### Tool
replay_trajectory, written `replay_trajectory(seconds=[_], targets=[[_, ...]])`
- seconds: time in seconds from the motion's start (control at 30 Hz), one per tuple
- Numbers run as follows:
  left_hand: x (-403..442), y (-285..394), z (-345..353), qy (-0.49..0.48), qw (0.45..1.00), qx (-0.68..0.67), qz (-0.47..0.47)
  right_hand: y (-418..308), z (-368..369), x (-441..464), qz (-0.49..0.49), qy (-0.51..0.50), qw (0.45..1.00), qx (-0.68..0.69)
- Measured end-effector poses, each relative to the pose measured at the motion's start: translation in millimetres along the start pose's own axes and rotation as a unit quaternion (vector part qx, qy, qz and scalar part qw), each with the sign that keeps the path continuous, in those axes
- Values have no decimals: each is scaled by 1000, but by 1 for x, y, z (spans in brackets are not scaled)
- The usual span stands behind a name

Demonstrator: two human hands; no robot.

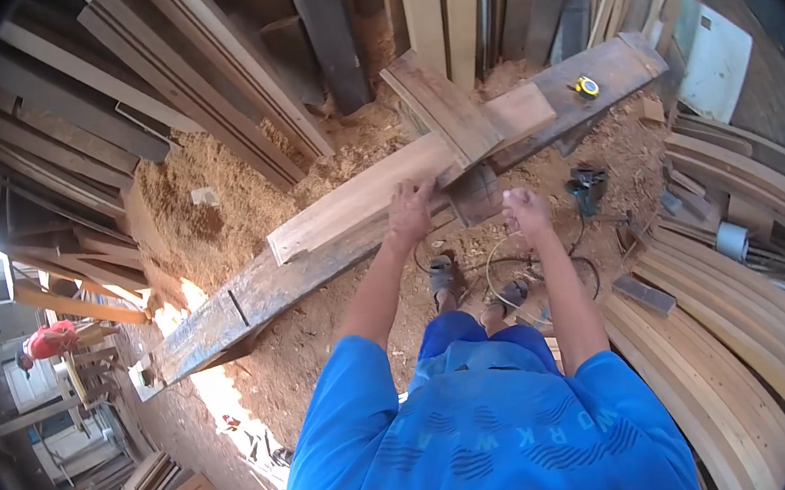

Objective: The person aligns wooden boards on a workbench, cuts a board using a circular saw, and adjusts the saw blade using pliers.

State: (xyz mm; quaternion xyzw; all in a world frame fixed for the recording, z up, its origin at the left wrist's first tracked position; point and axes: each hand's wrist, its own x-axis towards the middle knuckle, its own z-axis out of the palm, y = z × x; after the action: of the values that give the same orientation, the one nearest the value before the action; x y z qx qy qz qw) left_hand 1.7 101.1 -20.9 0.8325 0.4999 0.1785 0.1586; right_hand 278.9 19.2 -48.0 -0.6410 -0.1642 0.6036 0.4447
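Observation:
My left hand (411, 210) rests with its fingers on the near edge of a long pale wooden board (357, 191). A shorter, wider wooden board (443, 109) lies across it, just right of that hand. Both boards lie on a long, worn plank bench (290, 278). My right hand (526, 210) is raised in front of the bench, closed, apart from the boards. Whatever its fingers may hold is too small to make out. Near this hand, a brown block end (476, 197) juts from beneath the crossed boards.
A yellow tape measure (586, 87) sits on the bench's right end. A dark power tool (587, 186) with a cable lies on the sawdust-covered ground. Planks (425, 19) lean behind; curved timbers (704, 345) are stacked at right. A person in red (53, 339) is far left.

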Motion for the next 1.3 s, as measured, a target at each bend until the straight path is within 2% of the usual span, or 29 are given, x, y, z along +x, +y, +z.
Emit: replay_trajectory(seconds=[0.1, 0.2, 0.3, 0.4, 0.5, 0.57, 0.63, 0.73, 0.97, 1.1, 1.13, 1.2, 1.23, 1.3], targets=[[-1, 1, -10, -29, 999, -21, -20, -29, 51, 30, 11, 15, 999, 51], [3, -13, -6, -69, 997, -34, 4, -47, 87, 50, 33, 64, 995, 68], [22, -15, -43, -145, 989, -35, 11, -33, 78, 88, 45, 49, 993, 102], [41, -46, -34, -84, 996, 23, -11, -28, 83, 89, 49, 39, 992, 113], [59, -73, -29, -230, 969, 44, -75, -33, 69, 88, 32, 54, 991, 116], [70, -66, -53, -295, 951, 75, -56, -40, 57, 81, -7, 63, 991, 119], [68, -71, -39, -245, 963, 112, -18, -48, 41, 70, -55, 51, 991, 112], [84, -61, -45, -305, 947, 85, -43, -66, 16, 44, -95, 78, 987, 101], [75, -52, -35, -276, 956, 99, -16, -91, -29, -6, -148, 107, 971, 153], [76, -48, -35, -306, 946, 98, -33, -56, -60, 2, -118, 139, 971, 154], [72, -55, -28, -276, 959, 60, -13, -47, -60, 6, -91, 146, 975, 143], [72, -54, -37, -279, 959, 46, -31, -42, -45, 5, -83, 132, 974, 167], [77, -51, -48, -316, 947, 47, -40, -43, -33, 1, -74, 118, 974, 180], [64, -55, -40, -219, 973, 77, -8, -34, -7, 6, -62, 69, 974, 205]])
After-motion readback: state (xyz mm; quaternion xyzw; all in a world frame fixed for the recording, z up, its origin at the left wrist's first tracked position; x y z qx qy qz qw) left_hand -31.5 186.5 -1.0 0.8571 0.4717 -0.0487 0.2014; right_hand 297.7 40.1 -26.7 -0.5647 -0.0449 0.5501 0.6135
